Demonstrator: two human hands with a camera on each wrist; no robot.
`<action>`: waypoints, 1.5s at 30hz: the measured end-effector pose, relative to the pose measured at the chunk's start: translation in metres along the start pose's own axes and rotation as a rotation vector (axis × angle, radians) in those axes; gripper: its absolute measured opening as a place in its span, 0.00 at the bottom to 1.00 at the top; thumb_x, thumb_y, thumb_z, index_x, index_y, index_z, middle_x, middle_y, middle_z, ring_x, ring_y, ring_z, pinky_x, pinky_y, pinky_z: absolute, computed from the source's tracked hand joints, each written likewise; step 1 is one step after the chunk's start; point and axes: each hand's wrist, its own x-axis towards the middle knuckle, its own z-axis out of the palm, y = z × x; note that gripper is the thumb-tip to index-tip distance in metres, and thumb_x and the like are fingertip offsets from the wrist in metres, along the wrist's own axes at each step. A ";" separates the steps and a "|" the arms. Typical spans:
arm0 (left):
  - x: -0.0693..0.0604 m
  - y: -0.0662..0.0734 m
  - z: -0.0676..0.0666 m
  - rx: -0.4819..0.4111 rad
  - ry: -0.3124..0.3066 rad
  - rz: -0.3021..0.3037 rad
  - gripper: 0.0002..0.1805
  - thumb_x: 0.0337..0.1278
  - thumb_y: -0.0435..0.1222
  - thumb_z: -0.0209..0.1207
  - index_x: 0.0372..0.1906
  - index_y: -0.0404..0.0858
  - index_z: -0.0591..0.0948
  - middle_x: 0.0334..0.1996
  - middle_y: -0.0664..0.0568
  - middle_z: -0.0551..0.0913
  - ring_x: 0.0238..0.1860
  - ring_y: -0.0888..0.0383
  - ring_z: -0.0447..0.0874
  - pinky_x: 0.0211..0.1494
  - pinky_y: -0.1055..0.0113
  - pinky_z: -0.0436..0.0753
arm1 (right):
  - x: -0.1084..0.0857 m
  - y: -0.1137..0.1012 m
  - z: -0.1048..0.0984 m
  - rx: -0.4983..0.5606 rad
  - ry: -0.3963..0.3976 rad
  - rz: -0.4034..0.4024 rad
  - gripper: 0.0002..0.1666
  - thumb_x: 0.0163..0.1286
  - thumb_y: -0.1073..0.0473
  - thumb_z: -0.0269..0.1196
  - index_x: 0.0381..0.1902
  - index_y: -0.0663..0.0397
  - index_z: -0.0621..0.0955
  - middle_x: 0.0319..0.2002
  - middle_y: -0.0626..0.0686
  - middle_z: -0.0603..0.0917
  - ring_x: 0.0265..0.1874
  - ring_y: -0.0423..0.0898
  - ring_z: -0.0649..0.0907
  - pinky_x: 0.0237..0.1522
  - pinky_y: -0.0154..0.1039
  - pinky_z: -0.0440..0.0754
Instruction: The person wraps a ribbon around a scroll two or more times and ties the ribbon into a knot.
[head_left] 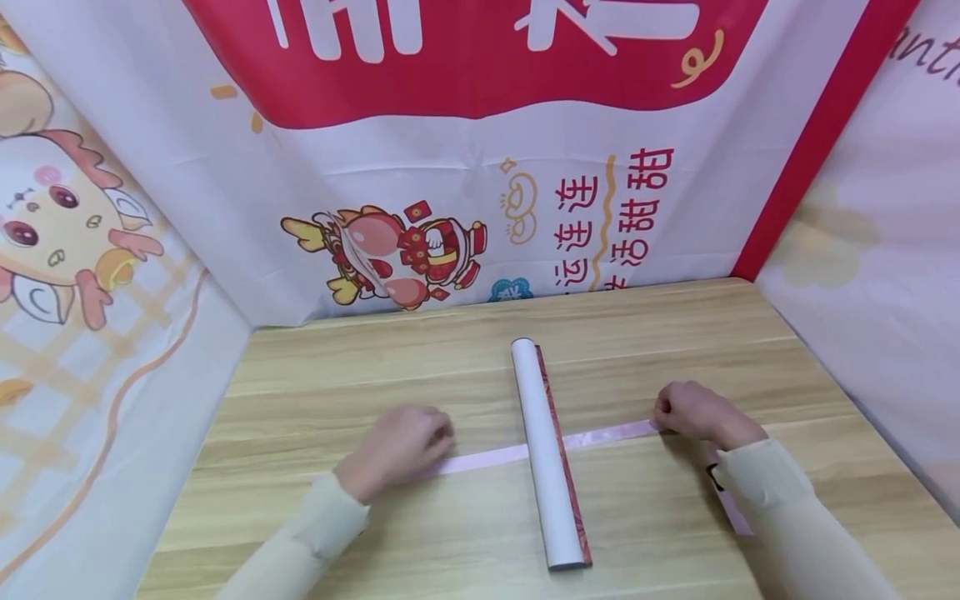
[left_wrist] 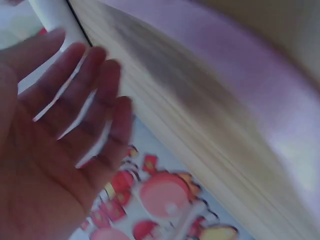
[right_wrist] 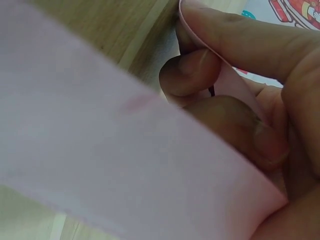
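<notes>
A white paper roll [head_left: 545,454] with a red patterned edge [head_left: 567,475] lies lengthwise on the table [head_left: 315,400]. A pale pink ribbon [head_left: 483,457] crosses beneath it and shows on both sides. To the right of the roll, my right hand [head_left: 697,412] pinches the ribbon between thumb and curled fingers; in the right wrist view, a wide stretch of ribbon [right_wrist: 115,135] hangs across the hand. My left hand [head_left: 405,442], blurred, is over the ribbon's left part. The left wrist view shows its fingers [left_wrist: 107,82] loosely bent, holding nothing, with the ribbon [left_wrist: 225,60] beside them.
Below the right forearm lies another stretch of pink ribbon [head_left: 735,510], with a small dark item [head_left: 714,477] partly hidden by the sleeve. A printed cloth [head_left: 450,150] with red and white designs hangs behind the table, and further cloths [head_left: 82,275] hang at its sides.
</notes>
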 end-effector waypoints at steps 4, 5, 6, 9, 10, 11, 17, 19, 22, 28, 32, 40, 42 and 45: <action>-0.032 -0.024 -0.003 -0.022 -0.066 -0.094 0.08 0.60 0.47 0.73 0.33 0.49 0.87 0.28 0.64 0.84 0.30 0.68 0.78 0.36 0.68 0.81 | 0.000 0.000 0.000 0.004 0.004 -0.003 0.09 0.73 0.59 0.64 0.30 0.53 0.83 0.27 0.48 0.79 0.27 0.44 0.76 0.31 0.37 0.72; -0.038 -0.028 -0.004 -0.029 -0.086 -0.119 0.09 0.58 0.47 0.75 0.32 0.49 0.87 0.27 0.65 0.83 0.29 0.69 0.76 0.35 0.68 0.80 | -0.001 0.000 0.000 0.006 0.003 -0.003 0.09 0.73 0.59 0.64 0.30 0.53 0.83 0.26 0.48 0.79 0.27 0.44 0.75 0.30 0.37 0.72; -0.044 -0.031 -0.005 -0.030 -0.094 -0.131 0.10 0.56 0.46 0.76 0.32 0.49 0.86 0.26 0.65 0.82 0.28 0.69 0.75 0.34 0.69 0.79 | -0.001 0.000 -0.001 0.006 0.003 -0.004 0.09 0.73 0.59 0.64 0.31 0.53 0.83 0.26 0.48 0.79 0.27 0.44 0.75 0.30 0.37 0.72; -0.056 -0.036 -0.009 -0.051 -0.134 -0.171 0.10 0.53 0.43 0.78 0.29 0.51 0.85 0.23 0.67 0.78 0.26 0.69 0.71 0.32 0.70 0.75 | -0.002 0.000 -0.003 0.009 -0.008 0.008 0.09 0.74 0.59 0.64 0.31 0.53 0.83 0.26 0.48 0.78 0.27 0.44 0.75 0.30 0.37 0.72; -0.058 -0.038 -0.010 -0.062 -0.143 -0.174 0.10 0.54 0.41 0.77 0.28 0.50 0.84 0.22 0.67 0.77 0.25 0.68 0.71 0.31 0.71 0.74 | -0.001 0.000 -0.004 0.008 -0.012 0.010 0.09 0.74 0.59 0.64 0.31 0.53 0.83 0.26 0.48 0.78 0.27 0.44 0.75 0.30 0.37 0.72; -0.060 -0.039 -0.011 -0.073 -0.148 -0.172 0.10 0.56 0.39 0.76 0.28 0.50 0.84 0.22 0.66 0.76 0.24 0.68 0.70 0.31 0.71 0.73 | -0.001 0.000 -0.004 0.012 -0.017 0.013 0.09 0.74 0.59 0.64 0.31 0.54 0.83 0.26 0.48 0.78 0.27 0.44 0.75 0.30 0.37 0.72; -0.060 -0.050 -0.017 -0.108 -0.125 -0.173 0.09 0.65 0.35 0.67 0.30 0.49 0.83 0.23 0.65 0.78 0.24 0.68 0.70 0.30 0.72 0.73 | 0.005 -0.002 -0.007 0.016 -0.033 0.011 0.08 0.74 0.59 0.64 0.33 0.55 0.83 0.28 0.49 0.79 0.28 0.45 0.76 0.31 0.38 0.73; -0.057 -0.056 -0.018 -0.120 -0.113 -0.171 0.07 0.67 0.35 0.66 0.31 0.48 0.83 0.24 0.64 0.79 0.24 0.68 0.70 0.30 0.72 0.73 | 0.007 -0.002 -0.008 0.015 -0.036 0.013 0.08 0.73 0.59 0.65 0.33 0.55 0.84 0.29 0.49 0.80 0.29 0.45 0.76 0.32 0.38 0.73; -0.053 -0.063 -0.019 -0.147 -0.115 -0.169 0.06 0.70 0.35 0.65 0.34 0.46 0.83 0.25 0.62 0.80 0.26 0.68 0.71 0.32 0.72 0.74 | 0.010 -0.003 -0.008 0.014 -0.044 0.015 0.07 0.73 0.59 0.65 0.33 0.55 0.84 0.29 0.49 0.81 0.29 0.45 0.77 0.32 0.37 0.73; -0.050 -0.073 -0.018 -0.206 -0.123 -0.211 0.05 0.71 0.33 0.64 0.35 0.44 0.83 0.27 0.60 0.81 0.29 0.65 0.73 0.35 0.70 0.76 | 0.014 -0.006 -0.007 0.014 -0.041 -0.003 0.08 0.72 0.59 0.66 0.32 0.55 0.84 0.28 0.49 0.80 0.28 0.44 0.76 0.32 0.37 0.72; -0.052 -0.077 -0.017 -0.238 -0.111 -0.210 0.04 0.70 0.32 0.64 0.37 0.42 0.85 0.29 0.58 0.82 0.30 0.64 0.74 0.36 0.69 0.77 | 0.015 -0.008 -0.007 0.005 -0.040 -0.007 0.08 0.72 0.59 0.67 0.32 0.55 0.84 0.28 0.49 0.81 0.28 0.45 0.76 0.32 0.37 0.72; -0.073 -0.082 -0.035 -0.308 -0.130 -0.150 0.05 0.69 0.34 0.65 0.38 0.37 0.89 0.31 0.58 0.87 0.29 0.70 0.75 0.34 0.71 0.79 | 0.016 -0.009 -0.006 0.003 -0.047 0.027 0.07 0.73 0.58 0.66 0.35 0.55 0.85 0.29 0.49 0.81 0.30 0.45 0.76 0.33 0.37 0.73; -0.079 -0.080 -0.042 -0.339 -0.122 -0.142 0.07 0.71 0.35 0.64 0.36 0.38 0.88 0.26 0.60 0.84 0.25 0.71 0.72 0.29 0.72 0.76 | 0.016 -0.008 -0.006 -0.004 -0.042 0.020 0.07 0.72 0.58 0.66 0.35 0.55 0.85 0.29 0.50 0.81 0.30 0.45 0.77 0.32 0.37 0.73; -0.084 -0.068 -0.053 -0.405 -0.105 -0.130 0.10 0.75 0.40 0.62 0.35 0.42 0.87 0.21 0.63 0.79 0.20 0.72 0.68 0.24 0.73 0.73 | 0.016 -0.009 -0.006 -0.006 -0.043 0.021 0.07 0.72 0.58 0.66 0.34 0.55 0.85 0.29 0.49 0.81 0.30 0.45 0.77 0.32 0.37 0.73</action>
